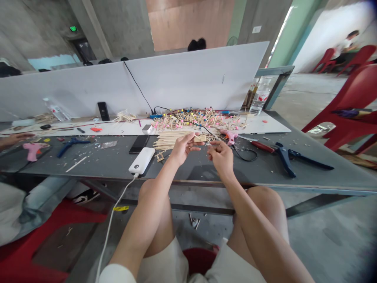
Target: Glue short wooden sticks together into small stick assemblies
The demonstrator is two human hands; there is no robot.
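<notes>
Over the front half of the table, my left hand (184, 148) pinches what looks like a short thin wooden stick (201, 137), its other fingers partly stretched out. A small gap away is my right hand (221, 156), its fingers curled together in a pinch; whatever lies between them is too small to make out. Just behind my left hand lies a row of thin wooden sticks (167, 140). A pink glue gun (230, 136) rests behind my right hand. Beside my left forearm is a small wooden stick frame (159, 157).
A heap of stick pieces with coloured ends (194, 119) lies at the back. On the right are blue-handled cutters (285, 159) and a red-handled tool (262, 147). A white power bank (141, 161) and phone (139, 144) lie left. A co-worker's hand (16, 138) is at far left.
</notes>
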